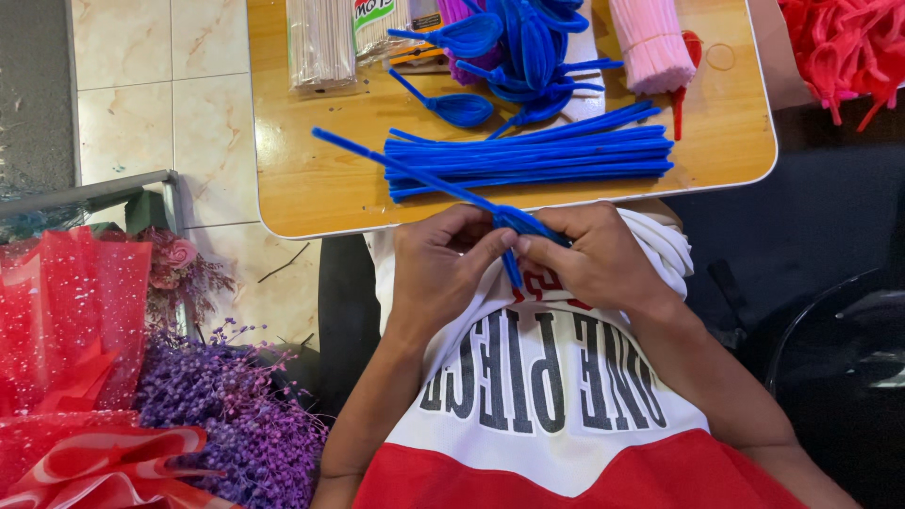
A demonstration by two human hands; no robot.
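Both hands meet just off the near edge of the bench (283, 212), over the person's lap, and between them sits a blue pipe cleaner (415, 172). The left hand (441, 266) is closed, thumb and forefinger pressed together on the stem right where it bunches into a small blue knot. The right hand (599, 259) is closed too, its fingertips pinching the same knot from the other side, so the two hands touch, or very nearly touch, at that one spot.

The long axis is the thing to watch: from the pinch the stem runs up and to the left, crossing the near edge of the bench and ending free over the bench top toward its left edge. A short blue tail pokes down from the pinch toward the white shirt (547, 377). So the long free length lies on the left hand's side, beyond its knuckles; the right hand has only the knot and the stub.

Just beyond the hands, a bundle of straight blue pipe cleaners (556, 155) lies across the bench, parallel to its near edge. Farther back lie blue looped pieces (514, 52) and a pink bundle (650, 42).
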